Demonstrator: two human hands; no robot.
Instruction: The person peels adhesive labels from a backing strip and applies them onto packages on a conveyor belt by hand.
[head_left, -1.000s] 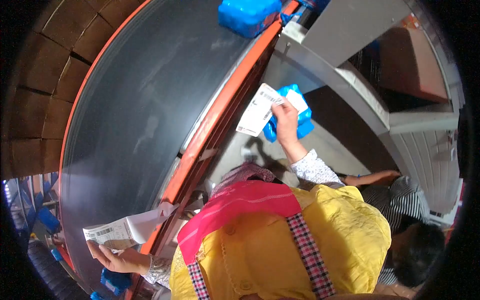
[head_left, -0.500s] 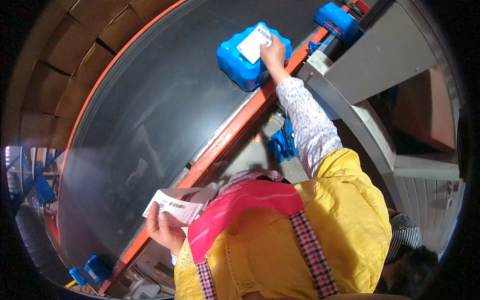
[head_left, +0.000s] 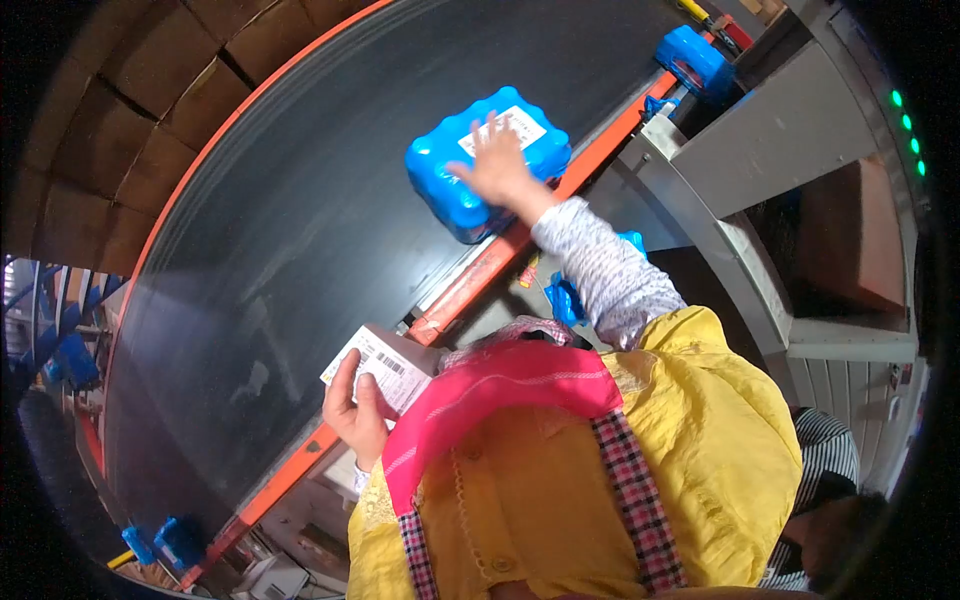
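A blue shrink-wrapped pack (head_left: 440, 170) with a scalloped top sits on the dark conveyor belt (head_left: 300, 220), against its orange side rail. A white barcode label (head_left: 522, 126) lies flat on the pack's top. My right hand (head_left: 497, 168) rests over that label with its fingers spread, holding nothing. Close to my body, my left hand (head_left: 358, 412) grips a stack of printed labels (head_left: 385, 365) between thumb and fingers, a barcode showing on the top one.
Another blue pack (head_left: 694, 60) stands at the far right end of the rail (head_left: 480, 270). Two more blue packs (head_left: 180, 543) are at the lower left. Brown cartons (head_left: 165, 110) line the belt's far side. A grey metal machine (head_left: 770, 150) stands right; a person in striped clothing (head_left: 825, 450) is behind.
My right hand has let go of the label, which now lies on the pack, and its fingers have spread. The pack appears lower and further left in view.
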